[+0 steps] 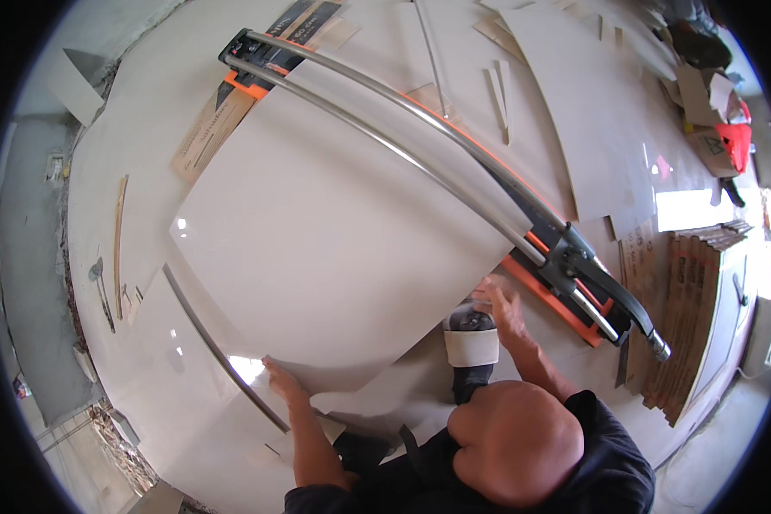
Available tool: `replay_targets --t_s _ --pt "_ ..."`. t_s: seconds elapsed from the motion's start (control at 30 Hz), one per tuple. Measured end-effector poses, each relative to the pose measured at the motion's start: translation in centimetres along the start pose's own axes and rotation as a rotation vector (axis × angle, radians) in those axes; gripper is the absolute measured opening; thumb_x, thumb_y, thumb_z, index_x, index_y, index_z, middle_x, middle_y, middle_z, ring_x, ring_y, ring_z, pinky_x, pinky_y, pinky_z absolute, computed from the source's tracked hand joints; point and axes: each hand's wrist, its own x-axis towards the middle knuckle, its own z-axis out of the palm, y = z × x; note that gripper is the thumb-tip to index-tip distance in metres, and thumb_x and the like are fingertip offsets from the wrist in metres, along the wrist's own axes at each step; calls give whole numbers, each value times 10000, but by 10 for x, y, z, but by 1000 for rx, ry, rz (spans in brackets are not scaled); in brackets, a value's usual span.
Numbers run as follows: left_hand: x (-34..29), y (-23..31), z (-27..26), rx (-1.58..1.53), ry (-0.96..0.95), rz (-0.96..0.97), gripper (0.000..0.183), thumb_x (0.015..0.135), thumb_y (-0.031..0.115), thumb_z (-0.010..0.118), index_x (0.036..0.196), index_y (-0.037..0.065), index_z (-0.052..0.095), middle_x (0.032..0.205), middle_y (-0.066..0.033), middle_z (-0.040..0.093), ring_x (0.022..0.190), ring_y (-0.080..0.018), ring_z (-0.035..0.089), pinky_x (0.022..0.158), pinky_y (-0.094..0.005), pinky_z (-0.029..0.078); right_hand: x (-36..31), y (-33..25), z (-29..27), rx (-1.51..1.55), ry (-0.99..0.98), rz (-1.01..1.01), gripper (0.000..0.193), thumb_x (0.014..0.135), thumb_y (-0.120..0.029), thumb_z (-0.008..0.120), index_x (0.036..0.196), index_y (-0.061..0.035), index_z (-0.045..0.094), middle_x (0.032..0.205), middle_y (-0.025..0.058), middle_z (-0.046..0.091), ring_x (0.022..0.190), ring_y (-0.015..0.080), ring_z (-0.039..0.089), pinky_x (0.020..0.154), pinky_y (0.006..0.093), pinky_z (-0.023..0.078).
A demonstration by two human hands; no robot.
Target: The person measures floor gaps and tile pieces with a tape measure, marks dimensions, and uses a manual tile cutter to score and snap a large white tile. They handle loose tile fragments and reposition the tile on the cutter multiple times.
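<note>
A large pale glossy tile (pixel 343 223) lies under the twin steel rails of a long manual tile cutter (pixel 420 167) with orange and black parts. Its near edge has a dark shadow beneath it. At the near left edge of the tile, my left hand (pixel 284 381) is closed on the rim. My right hand (pixel 503 308) is at the near right edge, beside the orange cutter base, with its fingers curled at the rim and partly hidden. The cutter's long black handle (pixel 621 295) reaches toward the lower right. My bent knee (pixel 518 441) is close below the right hand.
Under my right hand stands my dark shoe (pixel 471 319). Another pale tile piece (pixel 180 368) lies at the left. Stacked cardboard-edged packs (pixel 690 317) stand at the right. Thin offcuts (pixel 499 103) and a big tile (pixel 591 128) lie farther off. A trowel-like tool (pixel 101 283) is far left.
</note>
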Motion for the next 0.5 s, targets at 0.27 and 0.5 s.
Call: replay_targets --t_s 0.27,0.5 --pt "-25 -44 31 56 9 28 732 916 571 400 1077 -126 554 945 -146 591 848 -230 540 783 -352 442 26 -12 -10 73 145 -35 557 875 -400 550 1239 19 503 1134 125 560 1018 234 544 851 361 453" --pt "-30 -34 24 117 -31 37 660 935 537 377 961 -91 576 863 -122 570 801 -175 476 762 -343 407 20 -4 -6 18 37 -92 644 920 -435 491 1368 2 344 1284 174 486 1177 300 492 933 423 399"
